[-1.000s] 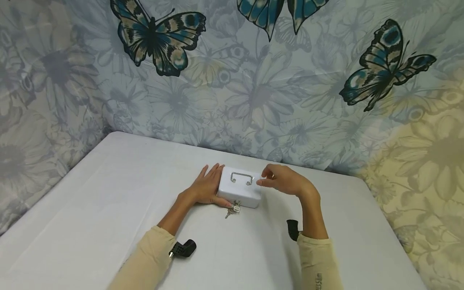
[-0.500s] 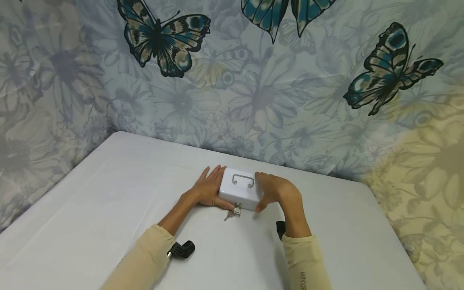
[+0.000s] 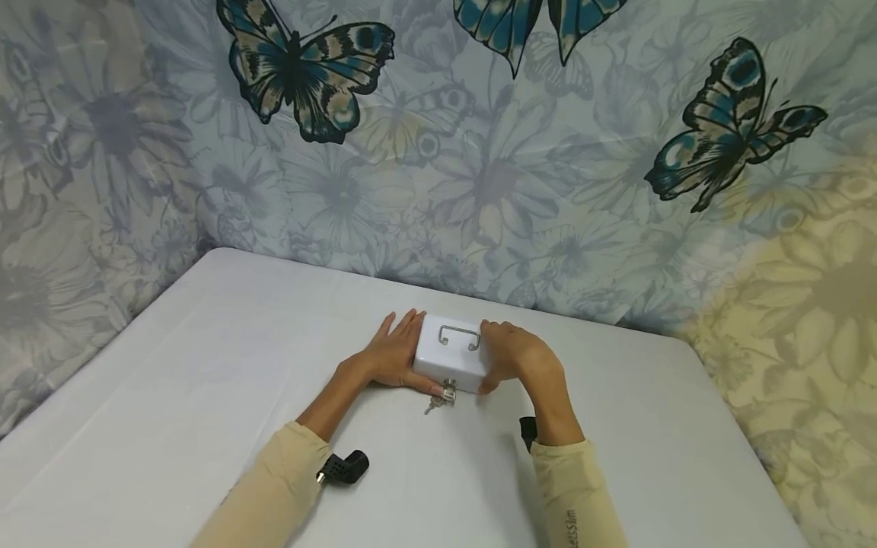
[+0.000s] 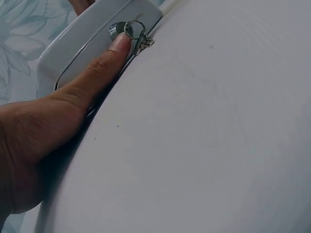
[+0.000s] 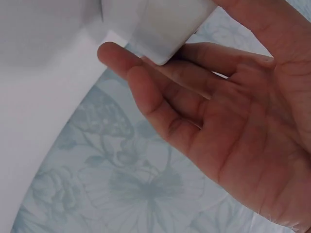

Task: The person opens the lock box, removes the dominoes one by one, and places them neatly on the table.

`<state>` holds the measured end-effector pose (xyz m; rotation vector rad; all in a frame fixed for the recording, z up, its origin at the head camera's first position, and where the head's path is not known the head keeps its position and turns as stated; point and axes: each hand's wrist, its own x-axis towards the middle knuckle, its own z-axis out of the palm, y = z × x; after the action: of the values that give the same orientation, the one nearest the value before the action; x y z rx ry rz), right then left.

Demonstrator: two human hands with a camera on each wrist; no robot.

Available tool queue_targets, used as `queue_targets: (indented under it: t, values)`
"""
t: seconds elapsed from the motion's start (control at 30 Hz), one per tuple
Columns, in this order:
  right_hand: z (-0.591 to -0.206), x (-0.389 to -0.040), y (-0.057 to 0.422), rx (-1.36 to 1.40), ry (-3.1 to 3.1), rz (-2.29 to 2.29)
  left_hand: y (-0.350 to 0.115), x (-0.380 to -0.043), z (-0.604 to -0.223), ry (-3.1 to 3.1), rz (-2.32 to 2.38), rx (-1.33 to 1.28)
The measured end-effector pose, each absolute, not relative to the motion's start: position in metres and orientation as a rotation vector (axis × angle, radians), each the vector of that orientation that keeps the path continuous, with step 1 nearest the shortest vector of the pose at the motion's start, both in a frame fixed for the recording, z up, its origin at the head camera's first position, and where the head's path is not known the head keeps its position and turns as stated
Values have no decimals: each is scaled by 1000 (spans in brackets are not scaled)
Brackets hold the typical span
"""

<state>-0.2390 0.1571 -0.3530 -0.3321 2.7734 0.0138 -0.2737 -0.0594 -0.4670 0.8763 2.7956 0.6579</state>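
Observation:
A white metal cash box (image 3: 445,359) with a folded wire handle (image 3: 459,330) sits lid down on the table. My left hand (image 3: 393,358) lies along its left side, fingers straight and spread. In the left wrist view its thumb (image 4: 99,68) stretches along the box front, tip right at the round lock (image 4: 115,30). A ring of keys (image 4: 143,43) hangs from the lock. My right hand (image 3: 512,353) grips the right end, thumb at the front corner and fingers towards the back. The right wrist view shows the box corner (image 5: 165,34) between thumb and fingers.
A white-covered table (image 3: 205,396) spreads around the box, its back edge close behind it. Beyond stands a flower-patterned backdrop (image 3: 479,183) with large butterflies. A black wrist camera (image 3: 346,467) sticks out beside the left sleeve (image 3: 281,476).
My right hand has come down and left from above the box's right end and now grips it there. My left hand and the box have stayed in place.

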Motion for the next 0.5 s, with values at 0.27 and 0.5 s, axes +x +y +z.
queue_targets:
  t: [0.27,0.5]
  values:
    - [-354,-241,160,-321,2760,-15,-58,-273,-464,2775,650,865]
    - [-353,-242,160,-341,2765,8,-55,-269,-465,2842,574,818]
